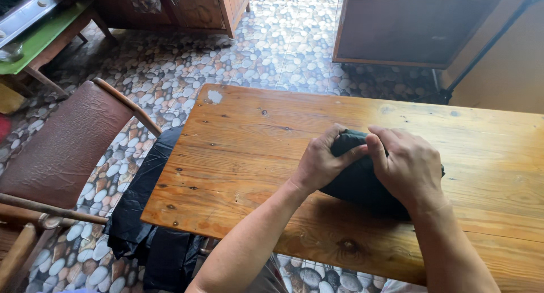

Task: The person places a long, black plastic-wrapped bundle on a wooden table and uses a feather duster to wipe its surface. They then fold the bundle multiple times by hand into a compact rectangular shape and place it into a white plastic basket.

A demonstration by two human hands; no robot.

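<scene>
A dark bundle of cloth (362, 179) lies on the wooden worktop (255, 157), a little toward the near edge and well to the right of the worktop's left end. Both hands rest on the cloth. The left hand (324, 162) lies against the cloth's left side, its fingers (347, 155) curled together and pressed into the fabric at the top. The right hand (409, 167) covers the cloth's upper right part, palm down, with its fingers (378, 145) bent and closed on the fabric just beside the left hand's fingertips. The two hands meet or nearly meet at the top of the cloth; whether they touch cannot be told. Part of the cloth shows dark between the hands and below the right wrist.

Left of the cloth, beyond the worktop's left edge, a black plastic sheet (148, 225) hangs or lies on the pebble-patterned floor (272, 43). Farther left of the cloth stands a chair (68, 145) with a brown seat and wooden frame. Far up and left of the cloth is a small green-topped table (39, 41). Beyond the cloth, across the floor, stand wooden cabinets (413, 26).
</scene>
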